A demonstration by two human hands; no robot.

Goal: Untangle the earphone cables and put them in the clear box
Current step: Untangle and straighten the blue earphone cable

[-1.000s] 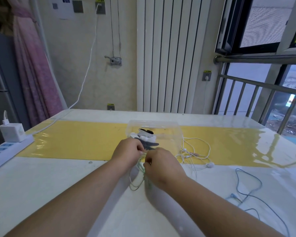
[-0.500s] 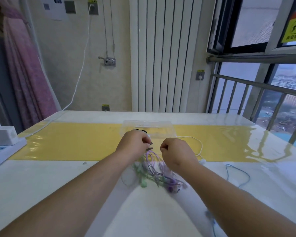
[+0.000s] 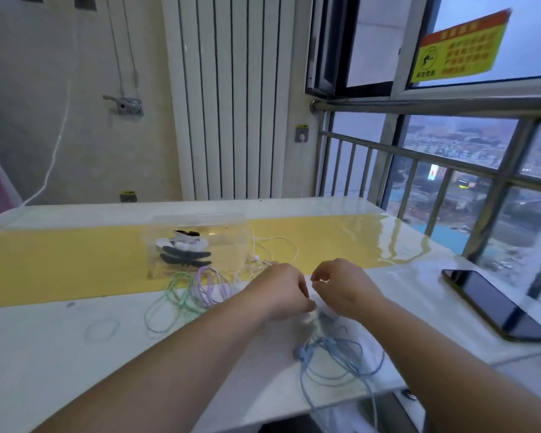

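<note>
Left hand (image 3: 281,290) and right hand (image 3: 349,289) hang close together, fingers curled, the left pinching the blurred top of the blue earphone cable (image 3: 334,354) trailing to the table's (image 3: 44,354) front edge, the right's grip impossible to tell, green and purple cables (image 3: 186,303) lying just before the clear box (image 3: 231,242)

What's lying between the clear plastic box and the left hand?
In the head view, a white earphone cable lies between the clear plastic box and the left hand, with purple cable loops beside it.
</note>
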